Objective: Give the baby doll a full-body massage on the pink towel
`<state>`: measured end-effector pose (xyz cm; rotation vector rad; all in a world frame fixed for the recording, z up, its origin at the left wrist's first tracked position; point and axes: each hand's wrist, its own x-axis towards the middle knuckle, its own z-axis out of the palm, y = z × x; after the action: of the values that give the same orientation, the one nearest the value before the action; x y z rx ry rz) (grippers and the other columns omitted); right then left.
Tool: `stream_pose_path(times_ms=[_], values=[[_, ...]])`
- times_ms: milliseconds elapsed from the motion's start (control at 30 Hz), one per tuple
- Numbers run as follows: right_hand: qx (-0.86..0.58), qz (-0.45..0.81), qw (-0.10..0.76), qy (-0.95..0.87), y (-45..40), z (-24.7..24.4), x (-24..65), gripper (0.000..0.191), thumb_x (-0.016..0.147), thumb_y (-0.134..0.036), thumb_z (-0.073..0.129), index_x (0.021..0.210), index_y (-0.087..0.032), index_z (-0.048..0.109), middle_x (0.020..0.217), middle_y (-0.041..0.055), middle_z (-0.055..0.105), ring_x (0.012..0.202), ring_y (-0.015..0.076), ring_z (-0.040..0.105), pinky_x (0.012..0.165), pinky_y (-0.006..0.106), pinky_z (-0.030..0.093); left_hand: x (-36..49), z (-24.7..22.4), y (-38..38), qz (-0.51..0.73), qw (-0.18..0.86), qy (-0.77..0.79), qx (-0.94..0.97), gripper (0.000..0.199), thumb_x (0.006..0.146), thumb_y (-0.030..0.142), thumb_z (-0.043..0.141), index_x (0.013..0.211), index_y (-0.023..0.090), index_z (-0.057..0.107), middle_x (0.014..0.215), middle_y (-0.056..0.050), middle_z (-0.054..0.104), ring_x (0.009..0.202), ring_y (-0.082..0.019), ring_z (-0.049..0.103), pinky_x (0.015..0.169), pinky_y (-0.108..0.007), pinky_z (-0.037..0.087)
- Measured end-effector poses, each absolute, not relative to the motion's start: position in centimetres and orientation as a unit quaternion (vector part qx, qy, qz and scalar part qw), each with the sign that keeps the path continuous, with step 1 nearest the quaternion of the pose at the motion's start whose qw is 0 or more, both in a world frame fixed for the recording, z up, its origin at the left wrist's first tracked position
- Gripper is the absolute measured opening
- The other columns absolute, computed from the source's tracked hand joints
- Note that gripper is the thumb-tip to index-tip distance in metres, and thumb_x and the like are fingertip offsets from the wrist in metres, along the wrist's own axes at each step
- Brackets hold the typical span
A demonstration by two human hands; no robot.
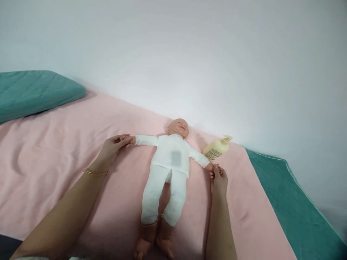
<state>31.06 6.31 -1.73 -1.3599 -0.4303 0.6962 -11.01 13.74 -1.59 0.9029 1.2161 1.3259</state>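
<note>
A baby doll [168, 155] lies on its back on a pink sheet [108, 220], its head toward the wall and its bare feet toward me. It wears a white long-sleeved top with a grey patch and white trousers. My left hand [111, 148], with a beaded bracelet on the wrist, is closed on the doll's hand at the left. On the other side my right hand [220, 178] pinches the doll's other hand. Both of the doll's arms are stretched out to the sides.
Just beyond my right hand a pale yellow pump bottle [217, 148] lies tilted on the sheet. A green pillow [40, 92] rests at the far left. Green mattress fabric [295, 202] shows at the right. A white wall [173, 57] runs along the back.
</note>
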Motion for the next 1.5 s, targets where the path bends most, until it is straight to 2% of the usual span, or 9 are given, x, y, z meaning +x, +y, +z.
stream_pose_path(times_ms=[233, 333, 500, 667, 767, 933, 1167, 1367, 1500], values=[[-0.611, 0.285, 0.708, -0.208, 6.4, -2.3, 31.2, 0.053, 0.06, -0.058, 0.081, 0.084, -0.016, 0.061, 0.068, -0.0047, 0.061, 0.046, 0.0025, 0.043, 0.038, 0.014, 0.031, -11.3, -2.2, 14.0, 0.56, 0.548, 0.493, 0.378, 0.043, 0.08, 0.047, 0.072, 0.109, 0.016, 0.072, 0.107, -0.012, 0.071, 0.091, -0.02, 0.068, 0.078, -0.027, 0.058], [-0.6, 0.288, 0.722, -0.189, 6.5, -2.4, 31.3, 0.05, 0.059, -0.052, 0.084, 0.086, -0.016, 0.063, 0.07, -0.0041, 0.063, 0.048, 0.0032, 0.046, 0.04, 0.014, 0.036, -11.6, -2.6, 14.2, 0.563, 0.559, 0.48, 0.374, 0.04, 0.082, 0.046, 0.071, 0.11, 0.017, 0.072, 0.114, -0.012, 0.07, 0.101, -0.021, 0.067, 0.083, -0.026, 0.057], [-0.543, 0.314, 0.76, -0.173, 6.5, -2.4, 31.7, 0.049, 0.055, -0.038, 0.089, 0.092, -0.016, 0.067, 0.093, 0.0012, 0.069, 0.06, 0.0035, 0.055, 0.053, 0.014, 0.049, -12.4, -4.0, 15.4, 0.572, 0.594, 0.441, 0.354, 0.037, 0.082, 0.036, 0.073, 0.113, 0.017, 0.07, 0.118, -0.012, 0.069, 0.11, -0.02, 0.065, 0.095, -0.027, 0.054], [-0.529, 0.331, 0.765, -0.158, 6.3, -2.2, 31.6, 0.049, 0.053, -0.029, 0.091, 0.093, -0.015, 0.067, 0.094, 0.0018, 0.069, 0.063, 0.0035, 0.056, 0.056, 0.013, 0.052, -12.5, -4.1, 15.6, 0.564, 0.593, 0.455, 0.351, 0.042, 0.076, 0.029, 0.079, 0.115, 0.017, 0.069, 0.119, -0.013, 0.068, 0.108, -0.021, 0.066, 0.093, -0.028, 0.055], [-0.537, 0.328, 0.76, -0.163, 6.2, -1.9, 31.4, 0.05, 0.051, -0.028, 0.092, 0.092, -0.015, 0.067, 0.09, 0.0004, 0.067, 0.062, 0.003, 0.055, 0.054, 0.012, 0.051, -12.0, -3.2, 14.9, 0.561, 0.566, 0.48, 0.368, 0.044, 0.073, 0.031, 0.081, 0.114, 0.019, 0.07, 0.116, -0.012, 0.069, 0.104, -0.022, 0.067, 0.088, -0.027, 0.057], [-0.552, 0.311, 0.754, -0.175, 6.2, -1.7, 31.2, 0.053, 0.05, -0.033, 0.093, 0.092, -0.016, 0.066, 0.085, -0.003, 0.064, 0.058, 0.0023, 0.053, 0.05, 0.012, 0.048, -11.4, -2.2, 14.1, 0.559, 0.542, 0.496, 0.385, 0.048, 0.07, 0.038, 0.083, 0.113, 0.019, 0.071, 0.107, -0.011, 0.07, 0.092, -0.02, 0.067, 0.079, -0.026, 0.058], [-0.587, 0.279, 0.736, -0.19, 6.1, -1.9, 31.1, 0.05, 0.059, -0.048, 0.086, 0.089, -0.016, 0.063, 0.076, -0.0031, 0.062, 0.051, 0.0031, 0.05, 0.044, 0.015, 0.043, -11.2, -1.8, 13.8, 0.572, 0.55, 0.48, 0.375, 0.041, 0.073, 0.044, 0.079, 0.105, 0.018, 0.073, 0.094, -0.008, 0.068, 0.084, -0.017, 0.065, 0.079, -0.027, 0.057], [-0.613, 0.251, 0.718, -0.213, 6.2, -2.4, 31.3, 0.046, 0.066, -0.054, 0.08, 0.086, -0.017, 0.061, 0.079, -0.0017, 0.064, 0.051, 0.0045, 0.051, 0.046, 0.018, 0.044, -11.3, -2.2, 13.9, 0.57, 0.553, 0.482, 0.371, 0.039, 0.079, 0.045, 0.074, 0.106, 0.017, 0.073, 0.104, -0.012, 0.07, 0.092, -0.022, 0.067, 0.083, -0.032, 0.058], [-0.595, 0.256, 0.733, -0.21, 6.3, -2.7, 31.7, 0.042, 0.069, -0.049, 0.079, 0.092, -0.017, 0.064, 0.088, 0.0001, 0.065, 0.064, 0.0069, 0.057, 0.057, 0.019, 0.051, -11.8, -3.2, 14.8, 0.572, 0.572, 0.473, 0.35, 0.035, 0.084, 0.041, 0.069, 0.108, 0.017, 0.072, 0.114, -0.013, 0.069, 0.104, -0.023, 0.066, 0.091, -0.031, 0.056]])
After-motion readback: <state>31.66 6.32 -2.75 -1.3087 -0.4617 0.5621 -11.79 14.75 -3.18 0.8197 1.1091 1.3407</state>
